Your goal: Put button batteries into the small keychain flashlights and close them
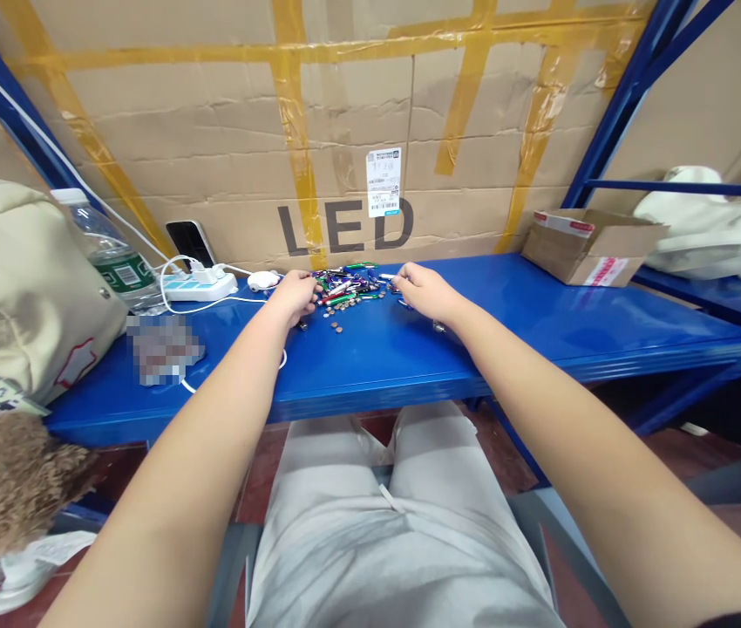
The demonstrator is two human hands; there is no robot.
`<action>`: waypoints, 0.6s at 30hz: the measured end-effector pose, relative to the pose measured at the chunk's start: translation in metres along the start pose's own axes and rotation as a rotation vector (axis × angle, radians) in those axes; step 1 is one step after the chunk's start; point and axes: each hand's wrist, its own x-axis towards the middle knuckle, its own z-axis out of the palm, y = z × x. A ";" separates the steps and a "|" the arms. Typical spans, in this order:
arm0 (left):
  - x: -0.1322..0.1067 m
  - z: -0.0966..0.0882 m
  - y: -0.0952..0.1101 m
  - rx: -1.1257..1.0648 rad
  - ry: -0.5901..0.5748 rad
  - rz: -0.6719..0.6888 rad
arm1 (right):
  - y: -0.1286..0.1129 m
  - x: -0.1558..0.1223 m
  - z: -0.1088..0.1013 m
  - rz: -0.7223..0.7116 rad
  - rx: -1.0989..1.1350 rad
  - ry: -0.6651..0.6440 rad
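Observation:
A pile of small coloured pen-like gadgets (348, 283) lies on the blue metal shelf (540, 327) against a big cardboard box. A few small round coin-like pieces (335, 326) lie in front of the pile. My left hand (295, 295) rests at the pile's left edge, fingers curled down onto the pieces. My right hand (424, 290) sits at the pile's right edge, fingers bent and pinched on a small piece I cannot make out.
A white power strip (204, 283) with cables and a phone (191, 240) stand left of the pile, next to a water bottle (112, 253) and a beige bag (17, 288). A small open cardboard box (583, 246) sits at the right.

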 end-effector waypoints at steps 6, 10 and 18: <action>-0.005 0.004 0.013 -0.538 -0.052 -0.197 | -0.003 -0.002 0.001 0.025 0.033 -0.051; -0.008 -0.001 0.018 -0.586 -0.039 -0.164 | -0.004 -0.004 0.002 0.007 0.028 -0.100; -0.011 -0.034 0.007 0.749 -0.056 0.020 | 0.002 -0.001 0.003 -0.181 -0.147 -0.142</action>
